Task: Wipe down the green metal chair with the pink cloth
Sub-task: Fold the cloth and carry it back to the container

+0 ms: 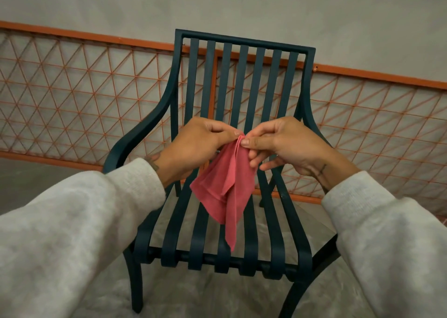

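Right above the seat slats of the chair [244, 80], the pink cloth [226, 187] hangs in loose folds, clear of the metal. Its top corner is pinched between the left hand [200, 141] and the right hand [283, 143], thumbs and forefingers closed on it, other fingers loosely curled. Grey sleeves [79, 223] cover both arms. Behind the chair runs an orange lattice fence [72, 80] against a grey wall [217, 3].

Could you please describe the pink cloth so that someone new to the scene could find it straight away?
Find the dark green slatted chair in front of the orange lattice fence. Above its seat, the left hand and right hand pinch the pink cloth by its top edge. It hangs limp, the only soft, pink thing there.
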`<state>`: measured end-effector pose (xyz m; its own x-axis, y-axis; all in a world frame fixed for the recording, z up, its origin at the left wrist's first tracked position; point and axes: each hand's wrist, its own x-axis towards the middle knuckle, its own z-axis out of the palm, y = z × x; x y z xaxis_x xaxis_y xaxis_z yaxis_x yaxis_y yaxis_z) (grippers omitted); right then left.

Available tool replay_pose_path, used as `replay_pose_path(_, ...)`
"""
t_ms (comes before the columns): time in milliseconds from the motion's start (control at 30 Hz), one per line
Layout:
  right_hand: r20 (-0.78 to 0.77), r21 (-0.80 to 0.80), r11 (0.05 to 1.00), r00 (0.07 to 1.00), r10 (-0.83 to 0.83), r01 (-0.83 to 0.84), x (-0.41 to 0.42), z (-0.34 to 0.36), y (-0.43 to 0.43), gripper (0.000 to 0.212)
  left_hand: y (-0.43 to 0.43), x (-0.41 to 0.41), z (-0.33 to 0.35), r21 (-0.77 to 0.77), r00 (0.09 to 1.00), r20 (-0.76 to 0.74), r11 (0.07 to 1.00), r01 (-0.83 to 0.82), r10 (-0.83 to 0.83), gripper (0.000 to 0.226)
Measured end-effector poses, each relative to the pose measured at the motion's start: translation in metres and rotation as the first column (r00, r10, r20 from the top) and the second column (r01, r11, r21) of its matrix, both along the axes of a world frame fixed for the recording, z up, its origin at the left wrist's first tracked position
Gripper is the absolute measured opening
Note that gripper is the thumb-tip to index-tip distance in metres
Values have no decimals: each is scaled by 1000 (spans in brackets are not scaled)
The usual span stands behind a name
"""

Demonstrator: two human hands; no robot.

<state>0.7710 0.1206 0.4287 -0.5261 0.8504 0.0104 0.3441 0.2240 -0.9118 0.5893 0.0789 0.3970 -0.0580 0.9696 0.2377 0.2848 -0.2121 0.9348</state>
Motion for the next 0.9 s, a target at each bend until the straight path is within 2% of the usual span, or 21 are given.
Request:
replay_pose_path(233, 5, 19, 995, 995, -99, 99, -12, -14, 2, 16, -5, 2, -2, 6, 999, 43, 1000, -14, 13, 14)
replay_pose_path(333, 30, 184, 976, 992, -123, 116, -12, -20, 3, 14, -9, -1, 1, 16, 997, 59, 999, 39, -40, 24)
replay_pose_path(400, 38, 243, 969, 998, -58, 47, -7, -22, 5, 16, -11, -6, 7, 12, 998, 37, 998, 60, -60, 22)
replay_pose_path(467, 132, 250, 966, 991, 30, -62, 0, -26, 7, 24, -12, -10, 13, 33, 999, 13, 998, 53, -53, 16)
replay_pose_path(500, 233, 253, 961, 971, 52, -112, 4, -29, 7, 29, -12, -11, 16, 48, 999, 20, 998, 34, -35, 13)
replay_pose_path(567, 422, 232, 958, 905, 57, -168, 10, -39, 5, 33, -12, -16, 20, 55, 997, 76, 998, -3, -1, 8)
replay_pose_path(600, 451, 212, 961, 890, 64, -176, 14, -43, 5, 30, -12, -19, 22, 54, 994, 104, 998, -24, 19, 7)
replay_pose_path(667, 376, 191, 968, 923, 84, -166, 24, -43, 3, 13, -10, -29, 19, 50, 989, 111, 994, -101, 95, 7)
replay_pose_path(733, 201, 145, 986, 978, 53, -83, 31, -35, 1, 8, -9, -38, 10, 15, 981, 76, 983, -182, 181, 8)
replay_pose_path(800, 13, 102, 995, 1000, 18, -19, 33, -25, -1, 12, -12, -41, 0, -54, 980, 72, 982, -182, 185, 9)
replay_pose_path(900, -79, 106, 994, 996, 33, -25, 25, -18, -4, 24, -16, -32, -7, -125, 984, 145, 989, -84, 102, 13)
